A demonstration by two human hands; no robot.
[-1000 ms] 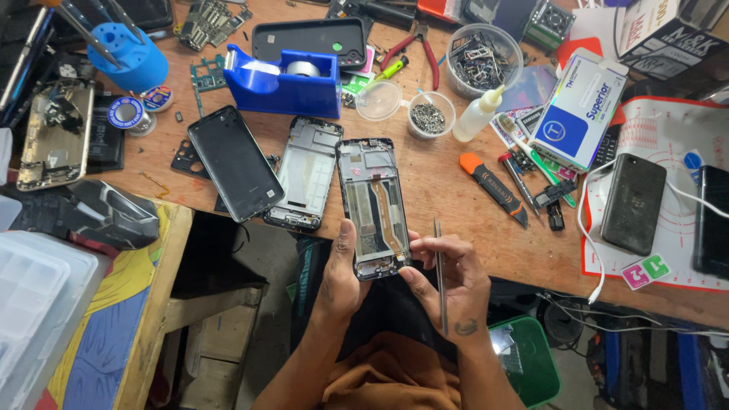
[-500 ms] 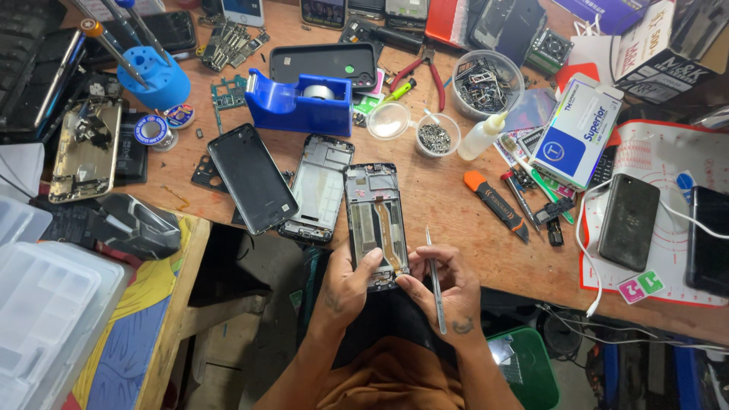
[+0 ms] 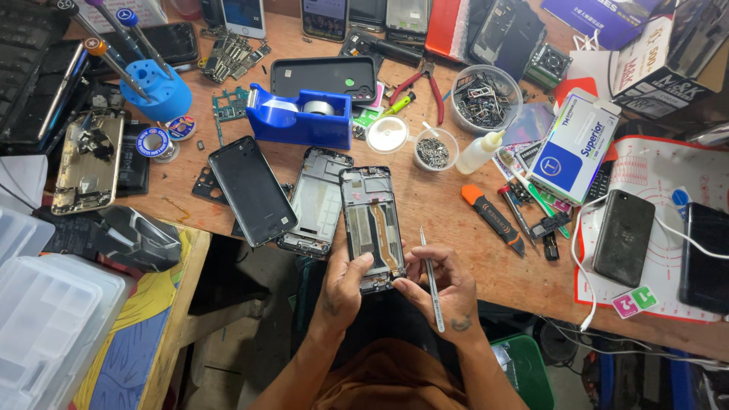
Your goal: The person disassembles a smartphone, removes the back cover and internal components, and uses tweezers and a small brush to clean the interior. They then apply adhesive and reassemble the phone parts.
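1. Our left hand (image 3: 345,285) has its grip clamped on the lower left edge of the opened phone frame (image 3: 372,226), thumb pressed on its face, at the lower centre of the picture. The frame's upper part lies on the wooden worktop (image 3: 440,201) while its lower end juts past the edge toward us.
2. Our right hand (image 3: 444,285) is closed around the metal tweezers (image 3: 431,279), which point up the frame; its forefinger touches the phone frame's lower right corner.
3. Just left of it lie a second bare frame (image 3: 317,199) and a dark phone back (image 3: 251,190); the blue tape dispenser (image 3: 300,118) sits above them.
4. We judge the overhang the main risk: if the left grip loosens, the phone frame could tip off the worktop edge.
5. The tweezers' tip could scratch or tear the orange flex strip inside if our right hand slips.
6. The small dish of screws (image 3: 434,149) stands near, above our right hand; a careless lift of the tweezers could scatter them.
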